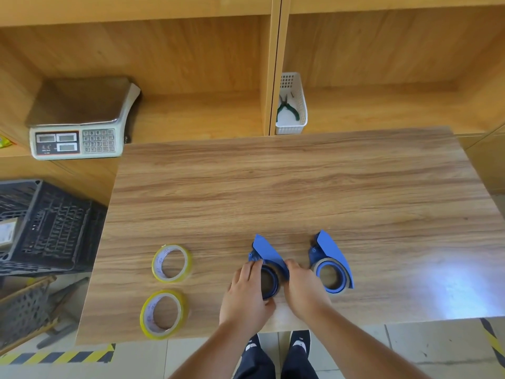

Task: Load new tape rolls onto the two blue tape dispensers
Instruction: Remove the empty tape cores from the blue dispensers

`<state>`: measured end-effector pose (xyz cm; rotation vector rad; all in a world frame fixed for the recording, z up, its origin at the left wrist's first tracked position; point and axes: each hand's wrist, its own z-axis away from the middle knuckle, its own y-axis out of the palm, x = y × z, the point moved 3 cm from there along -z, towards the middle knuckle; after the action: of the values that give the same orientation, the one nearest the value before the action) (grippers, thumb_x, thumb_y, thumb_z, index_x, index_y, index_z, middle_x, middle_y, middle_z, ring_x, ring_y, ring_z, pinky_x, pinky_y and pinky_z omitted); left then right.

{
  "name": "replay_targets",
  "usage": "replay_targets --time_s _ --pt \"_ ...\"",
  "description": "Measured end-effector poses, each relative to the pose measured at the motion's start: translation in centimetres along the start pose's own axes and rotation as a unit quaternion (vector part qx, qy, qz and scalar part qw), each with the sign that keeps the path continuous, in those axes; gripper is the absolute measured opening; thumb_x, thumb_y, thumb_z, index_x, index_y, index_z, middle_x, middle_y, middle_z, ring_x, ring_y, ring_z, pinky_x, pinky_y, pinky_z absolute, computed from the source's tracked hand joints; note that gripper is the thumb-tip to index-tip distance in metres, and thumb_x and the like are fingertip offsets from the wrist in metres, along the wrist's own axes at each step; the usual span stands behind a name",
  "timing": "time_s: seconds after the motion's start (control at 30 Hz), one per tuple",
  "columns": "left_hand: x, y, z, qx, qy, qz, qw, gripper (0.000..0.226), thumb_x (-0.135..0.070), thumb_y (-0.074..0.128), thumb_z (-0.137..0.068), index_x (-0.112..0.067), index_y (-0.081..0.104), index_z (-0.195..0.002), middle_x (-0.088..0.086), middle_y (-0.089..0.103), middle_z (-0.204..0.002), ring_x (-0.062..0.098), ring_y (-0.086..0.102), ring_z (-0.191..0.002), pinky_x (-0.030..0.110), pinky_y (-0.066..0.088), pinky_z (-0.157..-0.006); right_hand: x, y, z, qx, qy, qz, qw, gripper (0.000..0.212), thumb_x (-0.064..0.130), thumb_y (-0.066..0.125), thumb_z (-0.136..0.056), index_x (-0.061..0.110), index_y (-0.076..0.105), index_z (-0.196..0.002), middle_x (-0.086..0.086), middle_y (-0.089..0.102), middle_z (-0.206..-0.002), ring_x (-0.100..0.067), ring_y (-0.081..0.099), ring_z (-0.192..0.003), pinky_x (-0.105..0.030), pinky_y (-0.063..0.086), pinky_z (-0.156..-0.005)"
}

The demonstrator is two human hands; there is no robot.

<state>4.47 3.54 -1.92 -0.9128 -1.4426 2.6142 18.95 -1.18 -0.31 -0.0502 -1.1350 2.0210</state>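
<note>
Dispenser on the left (269, 265) sits between your hands, left hand (246, 296) and right hand (303, 289) both curled round its spool. Squeeze unevenly and it could skid right into the other dispenser (332, 265); both yellow tape rolls (170, 263) wait untouched, far left.

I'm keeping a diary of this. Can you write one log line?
both hands grip left dispenser | right dispenser untouched | two yellow rolls waiting

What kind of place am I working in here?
Probably a packing or shipping station in a shop or small warehouse: a weighing scale on wooden shelving, black crates beside the table, hazard-striped floor tape, and tape rolls beside two dispensers.
</note>
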Motion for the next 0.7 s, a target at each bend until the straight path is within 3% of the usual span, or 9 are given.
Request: replay_targets --time_s 0.17,0.33,0.53,0.7 --pt "-0.6 -1.0 0.8 -0.021 -0.001 0.032 0.999 0.087 -0.039 0.065 -0.077 -0.033 0.026 -0.154 -0.017 0.034 -0.151 0.013 0.035 -0.14 0.033 0.043 -0.11 0.3 -0.3 0.2 -0.003 -0.01 -0.006 1.0 0.04 0.008 0.043 -0.095 0.019 0.049 -0.133 -0.007 0.07 -0.106 -0.029 0.069 -0.092 -0.039 0.057 -0.072" --pt "-0.1 -3.6 1.1 -0.077 -0.009 0.061 0.995 0.089 -0.057 0.062 -0.073 -0.037 0.029 -0.153 -0.019 0.042 -0.135 0.009 0.042 -0.13 0.032 0.047 -0.103 0.4 -0.9 0.6 -0.012 -0.001 -0.031 0.999 0.023 0.013 0.042 -0.093 0.017 0.049 -0.115 -0.007 0.068 -0.098 -0.032 0.066 -0.084 -0.037 0.047 -0.062" --pt "2.1 -7.8 -2.7 -0.147 -0.05 0.059 0.986 0.083 -0.049 0.073 -0.074 -0.033 0.038 -0.147 -0.011 0.049 -0.134 0.018 0.05 -0.128 0.039 0.048 -0.105 0.1 -1.9 0.7 -0.027 0.004 -0.052 0.998 0.02 0.014 0.041 -0.096 0.017 0.049 -0.114 -0.003 0.062 -0.099 -0.021 0.063 -0.08 -0.042 0.057 -0.071" --pt "3.9 -9.7 -8.1 -0.115 -0.115 0.054 0.985 0.088 -0.048 0.075 -0.075 -0.028 0.036 -0.151 -0.003 0.048 -0.141 0.026 0.047 -0.135 0.046 0.047 -0.106 -0.3 -2.5 -0.1 -0.034 0.01 -0.07 0.997 0.03 0.016 0.042 -0.097 0.019 0.049 -0.126 -0.004 0.063 -0.112 -0.019 0.065 -0.081 -0.042 0.058 -0.072"
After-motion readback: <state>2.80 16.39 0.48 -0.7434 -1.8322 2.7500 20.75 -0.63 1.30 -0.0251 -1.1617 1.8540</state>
